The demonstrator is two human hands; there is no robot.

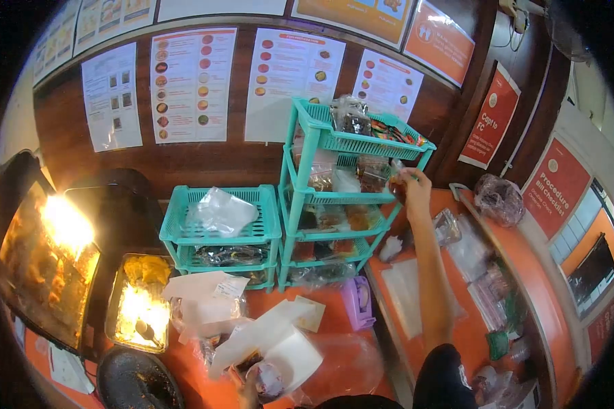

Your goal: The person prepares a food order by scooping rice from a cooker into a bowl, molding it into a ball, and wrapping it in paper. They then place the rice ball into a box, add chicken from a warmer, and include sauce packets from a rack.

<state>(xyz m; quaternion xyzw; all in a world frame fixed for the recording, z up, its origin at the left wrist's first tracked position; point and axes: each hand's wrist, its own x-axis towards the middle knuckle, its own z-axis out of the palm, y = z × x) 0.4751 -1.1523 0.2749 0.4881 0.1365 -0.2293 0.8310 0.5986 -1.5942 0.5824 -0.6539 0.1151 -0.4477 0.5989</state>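
Note:
My right hand [414, 187] reaches out to the right side of the tall green plastic rack [290, 204]. Its fingers are closed on a small plastic bag of dark sauce [397, 187], beside the second shelf. At the bottom edge, my left hand [249, 394] shows only in part. It is closed against a small plastic-wrapped bundle [266, 380], next to an opened sheet of white wrapping paper [297, 358]. Another white paper packet [208, 303] in clear plastic lies further left.
A lower green rack [218, 235] holds clear plastic bags [224, 213]. Left are a metal tray of yellow food [147, 269], a brightly lit display case [48, 266] and a black pan [136, 378]. A purple tape dispenser [359, 303] stands by the tall rack. Plastic packs [491, 296] lie right.

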